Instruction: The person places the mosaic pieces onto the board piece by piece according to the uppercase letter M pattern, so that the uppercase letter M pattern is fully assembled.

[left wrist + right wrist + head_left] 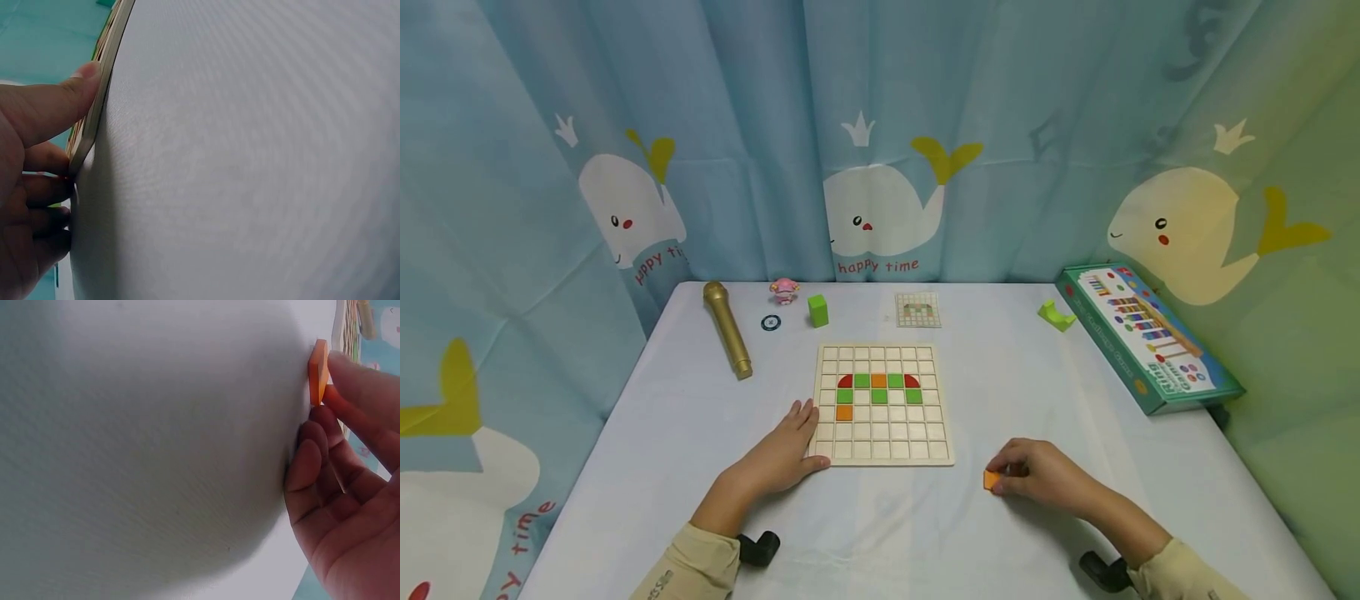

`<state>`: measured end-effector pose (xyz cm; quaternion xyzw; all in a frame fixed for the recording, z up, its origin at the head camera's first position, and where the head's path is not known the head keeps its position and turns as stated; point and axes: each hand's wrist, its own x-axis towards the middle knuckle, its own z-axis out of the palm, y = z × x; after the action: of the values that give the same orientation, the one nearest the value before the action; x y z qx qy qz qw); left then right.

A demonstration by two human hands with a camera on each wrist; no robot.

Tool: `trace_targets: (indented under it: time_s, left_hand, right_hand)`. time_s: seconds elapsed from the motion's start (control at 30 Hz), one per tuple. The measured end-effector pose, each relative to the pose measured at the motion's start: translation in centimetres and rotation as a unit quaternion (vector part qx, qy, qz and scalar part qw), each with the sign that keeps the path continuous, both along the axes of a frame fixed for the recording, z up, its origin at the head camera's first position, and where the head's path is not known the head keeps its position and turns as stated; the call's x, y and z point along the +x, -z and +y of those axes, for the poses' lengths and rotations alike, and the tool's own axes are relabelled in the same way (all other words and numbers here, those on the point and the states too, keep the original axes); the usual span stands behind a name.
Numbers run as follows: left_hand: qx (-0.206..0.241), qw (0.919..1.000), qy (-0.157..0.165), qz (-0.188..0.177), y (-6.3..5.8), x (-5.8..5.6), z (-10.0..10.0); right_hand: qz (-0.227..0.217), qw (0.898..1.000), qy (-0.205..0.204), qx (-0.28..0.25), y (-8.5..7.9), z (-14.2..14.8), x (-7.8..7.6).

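Observation:
A pale wooden grid board (898, 432) lies mid-table, with red quarter-round, green square and orange square tiles (878, 381) in its cells. My left hand (786, 447) rests at the board's near left corner, fingers stretched along the left side and thumb on the front edge. In the left wrist view, that thumb (81, 87) touches the board's edge. To the right of the board, my right hand (1041, 475) pinches an orange tile (991, 480) between thumb and fingers, close over the white table. The right wrist view shows this orange tile (317, 372) at the fingertips.
Beyond the board lies a small pattern card (917, 310). A gold microphone (727, 331), pink figurine (785, 290), dark round disc (771, 322) and green block (817, 311) are at the back left. At the right are a green curved block (1057, 316) and a game box (1150, 337).

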<state>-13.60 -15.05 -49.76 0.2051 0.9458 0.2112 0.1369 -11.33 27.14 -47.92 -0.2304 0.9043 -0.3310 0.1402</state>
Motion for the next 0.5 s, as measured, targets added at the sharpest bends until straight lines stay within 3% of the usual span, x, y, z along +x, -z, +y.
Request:
trace_targets:
  time_s: [0.5]
  left_hand:
    - [-0.001, 1.0000, -0.005, 0.000, -0.06, -0.03, 0.10]
  right_hand:
    - [0.008, 1.000, 0.010, -0.006, -0.05, -0.66, 0.21]
